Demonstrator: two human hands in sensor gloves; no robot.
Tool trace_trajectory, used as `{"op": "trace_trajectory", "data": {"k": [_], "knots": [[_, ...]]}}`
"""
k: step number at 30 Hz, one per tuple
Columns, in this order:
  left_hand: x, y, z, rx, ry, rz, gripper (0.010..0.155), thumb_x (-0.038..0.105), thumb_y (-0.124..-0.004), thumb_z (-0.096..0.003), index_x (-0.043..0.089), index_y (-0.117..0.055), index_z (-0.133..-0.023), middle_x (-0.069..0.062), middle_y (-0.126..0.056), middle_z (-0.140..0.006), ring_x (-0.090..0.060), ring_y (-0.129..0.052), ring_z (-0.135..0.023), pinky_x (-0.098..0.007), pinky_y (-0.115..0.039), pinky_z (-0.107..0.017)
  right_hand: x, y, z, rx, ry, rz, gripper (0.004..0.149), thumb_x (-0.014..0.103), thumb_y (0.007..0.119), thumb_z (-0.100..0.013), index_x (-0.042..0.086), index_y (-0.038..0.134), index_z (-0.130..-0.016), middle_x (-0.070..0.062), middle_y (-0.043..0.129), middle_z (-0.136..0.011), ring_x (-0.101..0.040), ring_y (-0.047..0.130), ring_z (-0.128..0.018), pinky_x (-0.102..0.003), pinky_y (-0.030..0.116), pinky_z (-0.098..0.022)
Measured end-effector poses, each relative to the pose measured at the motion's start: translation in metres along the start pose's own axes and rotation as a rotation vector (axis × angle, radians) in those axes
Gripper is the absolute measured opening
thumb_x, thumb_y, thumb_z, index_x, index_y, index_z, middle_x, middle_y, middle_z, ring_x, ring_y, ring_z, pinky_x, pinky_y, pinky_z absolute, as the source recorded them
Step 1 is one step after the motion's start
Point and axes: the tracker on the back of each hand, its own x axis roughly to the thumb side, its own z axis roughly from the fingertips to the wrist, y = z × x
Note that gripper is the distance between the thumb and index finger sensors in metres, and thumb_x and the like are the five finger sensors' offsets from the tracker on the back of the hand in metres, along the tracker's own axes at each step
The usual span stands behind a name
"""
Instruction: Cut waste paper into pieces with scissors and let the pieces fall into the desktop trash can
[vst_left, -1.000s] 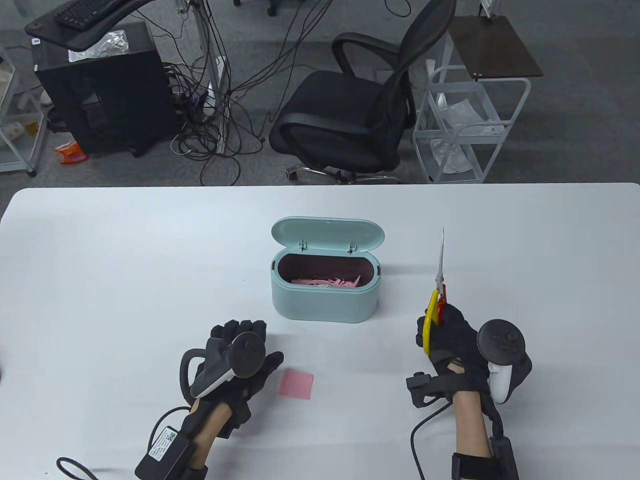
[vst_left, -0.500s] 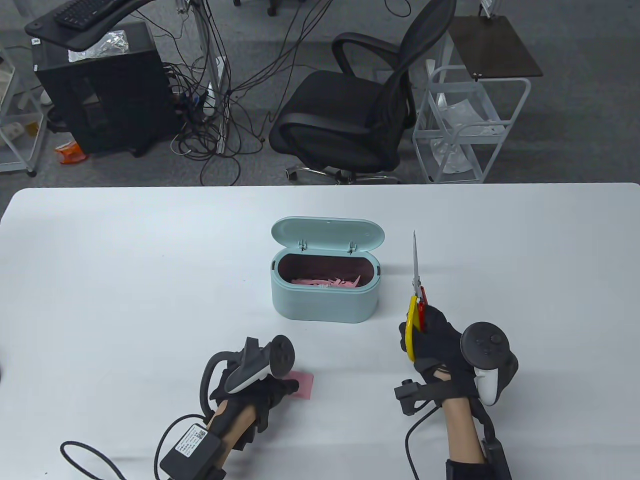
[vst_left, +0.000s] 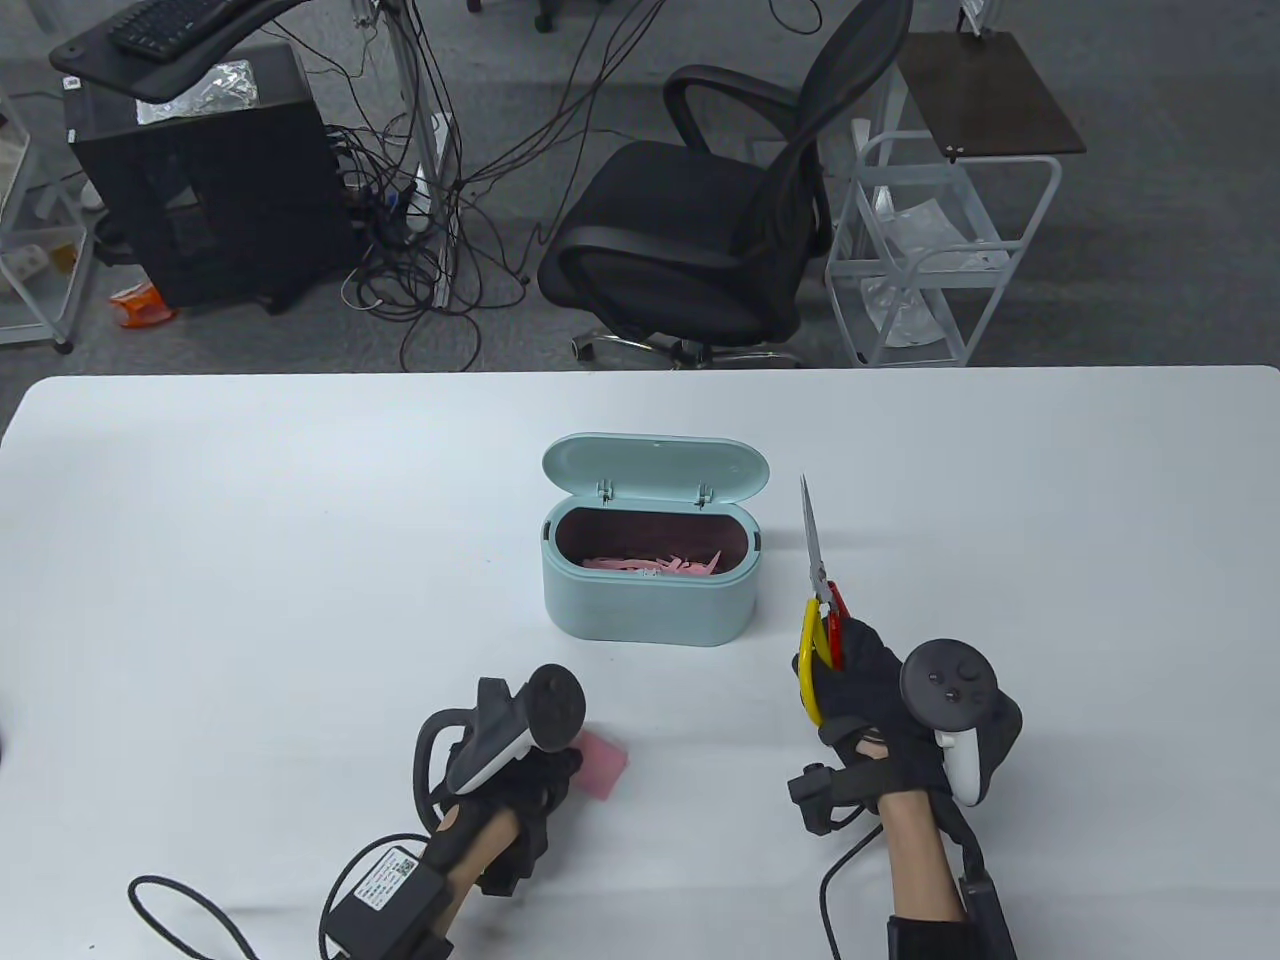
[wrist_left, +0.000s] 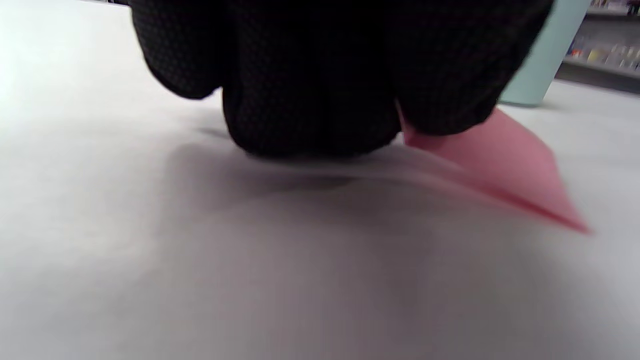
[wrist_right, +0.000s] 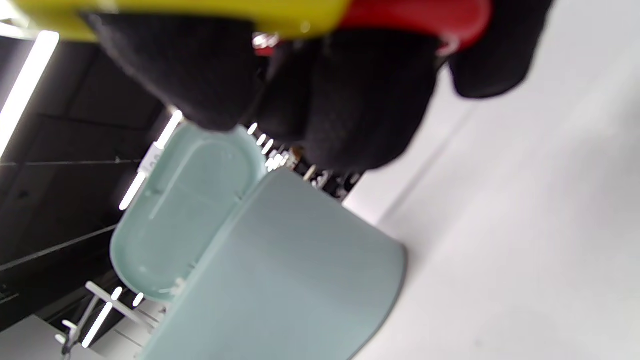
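A mint green desktop trash can (vst_left: 648, 605) stands mid-table, its lid (vst_left: 655, 465) tipped back and pink paper scraps (vst_left: 655, 563) inside. In front of it, my left hand (vst_left: 562, 768) pinches the left edge of a small pink paper (vst_left: 606, 766). The left wrist view shows the paper (wrist_left: 500, 160) tilted, its far corner off the table, under my gloved fingers (wrist_left: 320, 100). My right hand (vst_left: 850, 670) grips the scissors (vst_left: 815, 560) by their yellow and red handles. The blades are together and point away, just right of the can. The right wrist view shows the handles (wrist_right: 200, 12) and the can (wrist_right: 280, 280).
The white table (vst_left: 250, 560) stretches wide on both sides of the can. Cables and a black box (vst_left: 385, 895) trail from my left wrist at the front edge. A black office chair (vst_left: 700, 240) and a white cart (vst_left: 940, 250) stand beyond the far edge.
My left hand slid right onto the pink paper, took hold of it and tilted it up. My right hand carried the scissors left, closer to the can.
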Motion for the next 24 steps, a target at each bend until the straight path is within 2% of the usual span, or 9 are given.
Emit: {"op": "trace_trajectory", "data": {"k": [4,8,13,19,24], "knots": [[-0.008,0.015,0.005,0.061,-0.007,0.198,0.041,0.041,-0.092,-0.0363,0.023,-0.094,-0.073,0.004,-0.106,-0.063,-0.022,-0.108,-0.052,-0.048,-0.086,-0.052,-0.004,0.004,-0.001,0.018,0.015,0.007,0.053,0.042,0.085,-0.037,0.013,0.079,-0.082,0.001,0.097,-0.059,-0.017,0.104,-0.034,-0.053,0.079,-0.057],[-0.004,0.038,0.014,0.259,-0.065,0.331,0.042,0.040,-0.094,-0.0356,0.021,-0.094,-0.073,0.003,-0.106,-0.062,-0.023,-0.108,-0.052,-0.049,-0.086,-0.052,-0.006,0.010,-0.003,0.045,0.018,0.000,0.053,0.042,0.085,-0.038,0.013,0.078,-0.082,0.001,0.097,-0.059,-0.017,0.104,-0.034,-0.053,0.079,-0.057],[0.010,0.067,0.021,0.425,-0.148,0.399,0.042,0.039,-0.094,-0.0358,0.021,-0.094,-0.073,0.004,-0.106,-0.062,-0.023,-0.108,-0.053,-0.049,-0.085,-0.054,-0.004,0.016,-0.005,0.056,0.010,-0.026,0.053,0.042,0.085,-0.038,0.013,0.078,-0.082,0.001,0.097,-0.060,-0.017,0.104,-0.034,-0.053,0.079,-0.057],[0.026,0.091,0.001,0.532,-0.202,0.561,0.041,0.038,-0.091,-0.0376,0.021,-0.093,-0.075,0.003,-0.105,-0.064,-0.024,-0.106,-0.055,-0.050,-0.083,-0.055,-0.002,0.023,-0.007,0.086,-0.005,-0.111,0.053,0.042,0.084,-0.038,0.012,0.077,-0.082,0.001,0.096,-0.060,-0.016,0.103,-0.032,-0.053,0.079,-0.058],[0.034,0.091,-0.020,0.594,-0.157,0.659,0.040,0.038,-0.090,-0.0387,0.021,-0.092,-0.075,0.003,-0.104,-0.065,-0.024,-0.105,-0.057,-0.051,-0.082,-0.057,-0.002,0.031,-0.010,0.108,-0.021,-0.188,0.054,0.043,0.082,-0.039,0.013,0.076,-0.083,0.002,0.095,-0.060,-0.015,0.102,-0.032,-0.053,0.079,-0.058]]}}
